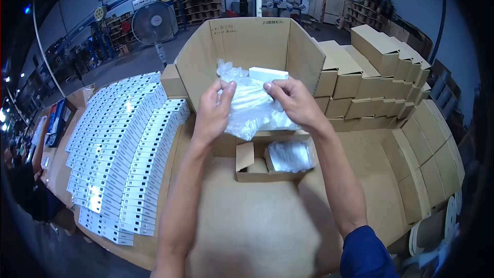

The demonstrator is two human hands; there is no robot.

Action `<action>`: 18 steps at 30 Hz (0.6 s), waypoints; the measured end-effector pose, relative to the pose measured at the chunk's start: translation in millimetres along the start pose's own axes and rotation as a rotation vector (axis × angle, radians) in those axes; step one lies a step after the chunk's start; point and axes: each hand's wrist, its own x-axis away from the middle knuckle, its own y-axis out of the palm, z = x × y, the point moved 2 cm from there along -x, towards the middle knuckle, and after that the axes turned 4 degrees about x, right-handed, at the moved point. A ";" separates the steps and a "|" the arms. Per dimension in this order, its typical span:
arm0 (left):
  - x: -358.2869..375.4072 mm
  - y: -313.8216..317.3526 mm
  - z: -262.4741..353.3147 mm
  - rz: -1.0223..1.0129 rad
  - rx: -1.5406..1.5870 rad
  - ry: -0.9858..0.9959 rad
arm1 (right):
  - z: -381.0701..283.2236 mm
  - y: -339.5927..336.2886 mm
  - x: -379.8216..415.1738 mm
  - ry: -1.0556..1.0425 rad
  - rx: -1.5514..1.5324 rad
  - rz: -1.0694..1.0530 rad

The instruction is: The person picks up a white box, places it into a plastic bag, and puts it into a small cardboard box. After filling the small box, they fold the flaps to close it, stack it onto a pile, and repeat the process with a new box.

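Both hands hold a clear, crinkled plastic bag point(252, 104) up in front of a large open cardboard box point(252, 46). The bag's left edge is pinched by my left hand point(216, 108), and its right upper edge by my right hand point(296, 100). Behind the bag, a white box point(268, 74) shows inside the large box. Below the hands lies a small open carton point(267, 177) with its left flap raised, and a plastic-wrapped item point(290, 156) sits in its right part.
Rows of white units point(110, 144) cover the table's left side. Brown cartons point(355, 80) are stacked at the right, with more cartons point(437, 149) along the right edge. A fan point(154, 23) stands behind. A person point(28, 190) is at the far left.
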 end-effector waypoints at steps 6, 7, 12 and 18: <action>129.3 8.4 36.4 -0.074 0.323 -0.119 | -40.4 1.4 100.7 -0.029 0.019 0.064; 153.5 3.1 40.9 -0.104 0.528 -0.165 | -41.8 1.2 117.1 -0.008 -0.032 0.078; 209.2 -16.2 41.5 0.050 0.373 -0.017 | -35.1 41.7 201.4 0.490 -0.979 0.146; 229.4 2.3 70.0 -0.128 0.018 0.325 | -37.8 79.2 267.4 0.711 -0.960 -0.060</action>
